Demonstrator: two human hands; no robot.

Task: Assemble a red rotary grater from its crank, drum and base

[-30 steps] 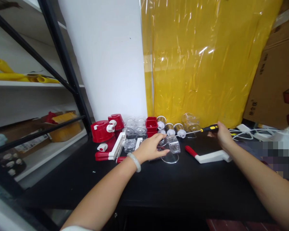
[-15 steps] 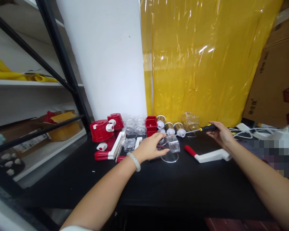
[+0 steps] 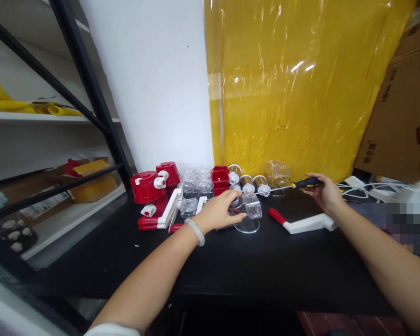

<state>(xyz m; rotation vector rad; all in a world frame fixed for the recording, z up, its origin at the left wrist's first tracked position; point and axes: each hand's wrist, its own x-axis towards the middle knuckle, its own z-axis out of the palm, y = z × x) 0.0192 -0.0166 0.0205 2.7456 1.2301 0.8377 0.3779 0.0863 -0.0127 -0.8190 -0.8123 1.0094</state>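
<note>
My left hand (image 3: 219, 210), with a pale bangle at the wrist, is curved around a clear plastic part (image 3: 254, 206); thumb and forefinger lie on either side of it. The part has a round clear base (image 3: 248, 226) on the black tabletop (image 3: 259, 266). In my right hand (image 3: 326, 193) is a screwdriver (image 3: 306, 183) with a black and yellow handle. Its thin shaft points left toward my left fingertips; the tip is hard to make out against the clear plastic. Nearer me, below the screwdriver, lies a white crank handle (image 3: 310, 224) with a red grip.
Red housings (image 3: 149, 186) and white crank arms (image 3: 171, 210) sit at the left. Clear cups (image 3: 188, 207), a red hopper (image 3: 220, 179) and metal grater drums (image 3: 248, 183) line the back. White cables (image 3: 374, 190) lie right; a shelf rack (image 3: 105, 116) stands left.
The view has shifted slightly. My right hand stays on the screwdriver, whose handle shows a little more now. My left hand keeps its place at the clear plastic part.
</note>
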